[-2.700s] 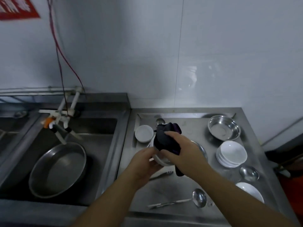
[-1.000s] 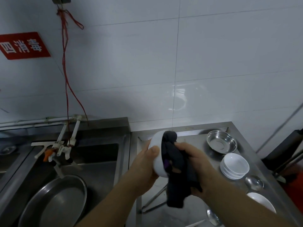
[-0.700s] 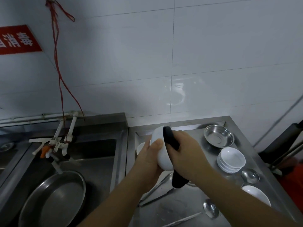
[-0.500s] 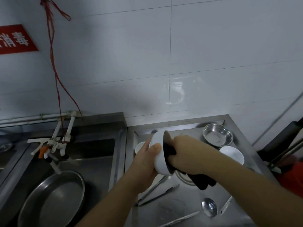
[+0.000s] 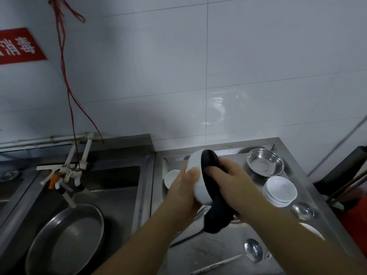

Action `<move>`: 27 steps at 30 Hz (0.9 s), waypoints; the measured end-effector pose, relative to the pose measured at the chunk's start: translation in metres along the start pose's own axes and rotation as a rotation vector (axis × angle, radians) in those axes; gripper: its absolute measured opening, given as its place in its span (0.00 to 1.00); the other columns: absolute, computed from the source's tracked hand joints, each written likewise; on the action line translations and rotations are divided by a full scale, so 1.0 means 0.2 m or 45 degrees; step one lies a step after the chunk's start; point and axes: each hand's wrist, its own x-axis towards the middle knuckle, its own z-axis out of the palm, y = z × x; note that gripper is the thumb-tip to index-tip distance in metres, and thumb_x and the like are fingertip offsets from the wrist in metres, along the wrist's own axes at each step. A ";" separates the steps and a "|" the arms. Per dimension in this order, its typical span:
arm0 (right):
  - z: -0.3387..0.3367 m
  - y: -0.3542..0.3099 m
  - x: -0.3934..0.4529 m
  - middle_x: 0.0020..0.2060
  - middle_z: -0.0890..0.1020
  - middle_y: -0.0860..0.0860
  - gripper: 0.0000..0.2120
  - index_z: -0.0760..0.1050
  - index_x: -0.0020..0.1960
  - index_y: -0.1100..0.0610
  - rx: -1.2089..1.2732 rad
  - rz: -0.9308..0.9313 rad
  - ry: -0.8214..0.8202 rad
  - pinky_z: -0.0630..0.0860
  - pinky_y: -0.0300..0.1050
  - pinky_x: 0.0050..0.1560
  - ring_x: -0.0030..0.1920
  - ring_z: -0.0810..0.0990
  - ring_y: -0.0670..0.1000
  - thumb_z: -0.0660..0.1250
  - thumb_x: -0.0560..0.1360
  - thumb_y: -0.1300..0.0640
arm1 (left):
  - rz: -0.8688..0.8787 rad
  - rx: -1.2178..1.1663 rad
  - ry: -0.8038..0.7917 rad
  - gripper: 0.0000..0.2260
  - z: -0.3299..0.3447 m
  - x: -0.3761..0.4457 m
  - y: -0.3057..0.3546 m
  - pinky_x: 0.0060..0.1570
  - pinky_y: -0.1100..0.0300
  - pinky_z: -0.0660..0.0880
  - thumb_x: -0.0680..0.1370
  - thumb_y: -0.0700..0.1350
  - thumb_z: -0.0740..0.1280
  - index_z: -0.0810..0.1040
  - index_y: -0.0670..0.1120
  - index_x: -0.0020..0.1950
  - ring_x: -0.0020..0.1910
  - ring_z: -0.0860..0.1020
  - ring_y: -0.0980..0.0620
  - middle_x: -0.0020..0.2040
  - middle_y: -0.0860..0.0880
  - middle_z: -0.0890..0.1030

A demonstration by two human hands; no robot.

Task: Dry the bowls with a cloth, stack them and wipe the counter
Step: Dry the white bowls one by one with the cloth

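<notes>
A steel counter (image 5: 198, 253) is seen at right, with a sink (image 5: 111, 187) sunk into the unit at left. A big steel pan (image 5: 65, 239) is lying in the sink, near its front, under the tap (image 5: 65, 175). A red sign (image 5: 18, 45) is fixed on the tiled wall at upper left, and a red cord (image 5: 65, 76) is hung down to the tap.

A white bowl (image 5: 195, 178) is held tipped on its side above the counter's middle, mouth turned right. It is gripped by the left hand (image 5: 183, 192), thumb on the outer wall, fingers hidden behind. A dark cloth (image 5: 215, 197) is pressed into the bowl's mouth by the right hand (image 5: 232, 185), which is closed on it; the cloth's loose end is hung below the bowl. Both hands are brought together at the bowl.

A steel bowl (image 5: 265, 161) is set at the counter's back right corner. A stack of white dishes (image 5: 280, 191) is placed just in front of it, along the right edge. A small steel dish (image 5: 302, 211) is set in front of the stack, and part of a white plate (image 5: 311, 231) is seen at the right edge, half hidden by the right forearm. A small white bowl (image 5: 171, 177) is set at the counter's back left, partly hidden by the left hand. A ladle (image 5: 253, 250) is laid near the front edge, with a thin utensil (image 5: 216, 264) beside it that cannot be identified.
</notes>
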 end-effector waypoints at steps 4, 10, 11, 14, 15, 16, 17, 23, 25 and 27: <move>-0.07 0.02 0.06 0.45 0.77 0.44 0.05 0.77 0.53 0.49 -1.009 -0.533 -0.028 0.78 0.48 0.48 0.45 0.79 0.46 0.65 0.82 0.48 | -0.002 0.073 0.094 0.55 0.01 0.00 0.00 0.68 0.29 0.73 0.60 0.68 0.82 0.67 0.40 0.78 0.69 0.77 0.30 0.69 0.30 0.76; -0.16 -0.09 0.09 0.39 0.88 0.49 0.17 0.84 0.50 0.50 -0.690 0.150 -0.494 0.81 0.41 0.38 0.35 0.87 0.48 0.64 0.74 0.40 | 0.050 0.344 0.077 0.38 -0.04 0.03 -0.01 0.62 0.38 0.81 0.69 0.60 0.73 0.69 0.51 0.77 0.65 0.81 0.36 0.67 0.38 0.78; -0.18 -0.10 0.08 0.39 0.88 0.52 0.20 0.85 0.49 0.53 -0.483 0.285 -0.524 0.80 0.42 0.38 0.36 0.86 0.50 0.66 0.71 0.40 | 0.050 0.357 0.058 0.38 -0.04 0.04 -0.01 0.62 0.38 0.81 0.69 0.60 0.74 0.69 0.52 0.77 0.65 0.80 0.36 0.67 0.39 0.78; -0.19 -0.06 0.03 0.37 0.84 0.59 0.15 0.86 0.40 0.59 0.189 0.503 -0.459 0.78 0.45 0.36 0.34 0.81 0.55 0.70 0.66 0.47 | 0.093 0.385 -0.002 0.36 -0.06 0.03 -0.01 0.60 0.38 0.82 0.70 0.60 0.76 0.71 0.53 0.76 0.65 0.80 0.36 0.66 0.41 0.79; -0.17 -0.04 0.02 0.34 0.82 0.58 0.12 0.85 0.36 0.58 0.369 0.510 -0.423 0.76 0.43 0.32 0.31 0.79 0.54 0.70 0.66 0.49 | 0.109 0.412 -0.012 0.36 -0.06 0.02 -0.01 0.59 0.40 0.83 0.70 0.61 0.76 0.71 0.54 0.76 0.64 0.80 0.37 0.66 0.42 0.79; -0.14 -0.02 0.01 0.32 0.80 0.57 0.11 0.83 0.33 0.58 0.516 0.508 -0.388 0.75 0.42 0.29 0.28 0.77 0.53 0.69 0.66 0.50 | 0.123 0.457 -0.016 0.35 -0.07 0.02 -0.02 0.57 0.44 0.84 0.70 0.61 0.75 0.71 0.55 0.75 0.64 0.80 0.39 0.65 0.44 0.79; -0.12 0.00 0.00 0.31 0.79 0.57 0.12 0.82 0.32 0.57 0.613 0.493 -0.347 0.74 0.42 0.28 0.28 0.77 0.53 0.67 0.68 0.51 | 0.135 0.523 -0.016 0.34 -0.08 0.02 -0.02 0.54 0.49 0.84 0.70 0.60 0.75 0.70 0.58 0.75 0.64 0.81 0.43 0.65 0.48 0.79; -0.10 0.04 0.00 0.55 0.87 0.63 0.29 0.85 0.61 0.61 0.791 0.518 -0.269 0.85 0.56 0.48 0.54 0.88 0.63 0.73 0.75 0.37 | 0.143 0.958 -0.076 0.37 -0.10 0.02 0.02 0.48 0.65 0.82 0.70 0.59 0.75 0.63 0.69 0.75 0.60 0.78 0.62 0.60 0.68 0.74; -0.11 0.03 -0.01 0.58 0.86 0.65 0.28 0.83 0.63 0.60 0.807 0.522 -0.299 0.85 0.57 0.49 0.57 0.86 0.66 0.80 0.71 0.43 | 0.140 1.028 -0.117 0.39 -0.11 0.04 0.04 0.50 0.62 0.83 0.69 0.59 0.77 0.61 0.70 0.76 0.60 0.78 0.59 0.63 0.68 0.73; -0.11 0.04 -0.02 0.60 0.85 0.64 0.28 0.84 0.63 0.59 0.843 0.504 -0.311 0.85 0.58 0.54 0.60 0.85 0.66 0.82 0.69 0.46 | 0.133 1.036 -0.146 0.41 -0.11 0.05 0.05 0.54 0.58 0.84 0.70 0.65 0.76 0.58 0.71 0.78 0.64 0.78 0.55 0.69 0.64 0.71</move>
